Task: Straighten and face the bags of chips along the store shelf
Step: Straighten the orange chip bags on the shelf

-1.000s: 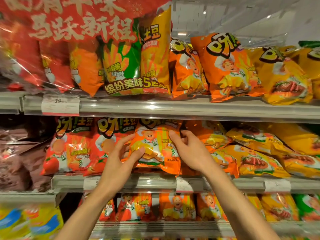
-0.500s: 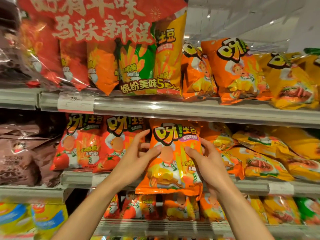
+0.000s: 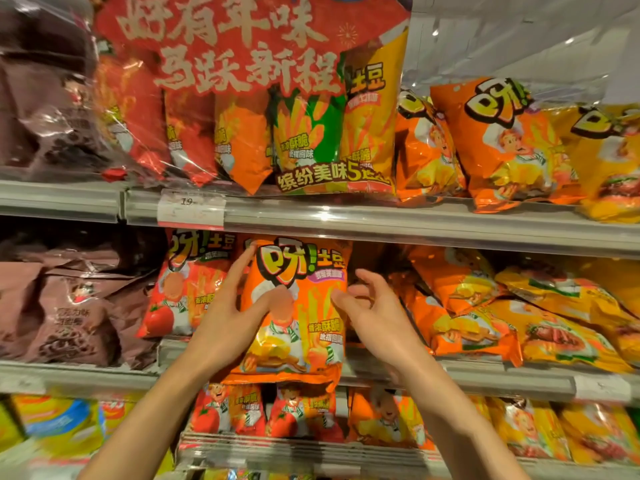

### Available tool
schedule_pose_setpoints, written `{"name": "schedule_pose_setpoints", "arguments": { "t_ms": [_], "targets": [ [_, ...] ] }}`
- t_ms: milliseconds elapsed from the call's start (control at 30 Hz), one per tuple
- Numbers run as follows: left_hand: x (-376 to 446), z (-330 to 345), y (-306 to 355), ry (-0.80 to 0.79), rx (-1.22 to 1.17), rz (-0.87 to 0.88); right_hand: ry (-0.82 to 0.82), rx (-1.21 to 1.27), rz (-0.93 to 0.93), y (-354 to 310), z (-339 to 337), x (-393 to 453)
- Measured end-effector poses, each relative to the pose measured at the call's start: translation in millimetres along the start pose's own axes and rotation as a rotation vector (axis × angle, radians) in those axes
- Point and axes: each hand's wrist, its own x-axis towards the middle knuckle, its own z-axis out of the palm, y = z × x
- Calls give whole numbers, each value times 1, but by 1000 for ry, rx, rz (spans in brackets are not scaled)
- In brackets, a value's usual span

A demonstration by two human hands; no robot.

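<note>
Step in hand: one orange chip bag (image 3: 298, 306) is being stood upright, label outward, on the middle shelf (image 3: 485, 375).
Bag position: front edge of that shelf, beside a red bag (image 3: 183, 289); its bottom seam overhangs the rail.
Left hand (image 3: 225, 323): the bag's left side is held between thumb and fingers.
Right hand (image 3: 374, 313): fingers loosely spread beside the bag's right edge; nothing is gripped.
Next move: the slumped orange bags (image 3: 457, 306) to the right likely need the same lifting and facing.

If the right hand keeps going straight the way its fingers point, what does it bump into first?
Probably the orange chip bag standing upright in the middle shelf. The right hand has fingers aimed left at the bag's right edge, nearly touching it. Depth is hard to judge.
</note>
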Motion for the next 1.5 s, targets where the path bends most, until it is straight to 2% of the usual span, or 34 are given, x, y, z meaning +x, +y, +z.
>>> {"name": "schedule_pose_setpoints", "arguments": {
  "t_ms": [133, 233, 300, 367, 633, 867, 1067, 1200, 1500],
  "targets": [
    [-1, -11, -4, 38, 12, -17, 135, -613, -35, 8, -25, 29],
    [-2, -13, -4, 52, 19, -22, 28, -835, 157, 17, -31, 45],
    [-2, -15, -5, 56, 15, -21, -56, -834, 258, 21, -28, 51],
    [-1, -17, -6, 60, 19, -22, -77, -791, 275, 24, -26, 54],
    [2, -19, -7, 58, 11, -24, 27, -617, 120, 37, -38, 59],
    [5, -22, -11, 75, 21, -33, 49, -499, -73, 44, -46, 56],
    [7, -24, -8, 90, 12, -43, 40, -588, -165, 48, -43, 53],
    [7, -24, -4, 95, 26, -36, 50, -747, -256, 45, -39, 55],
    [8, -19, -2, 80, 22, -43, 252, -1012, -363, 61, -30, 73]
  ]
}}
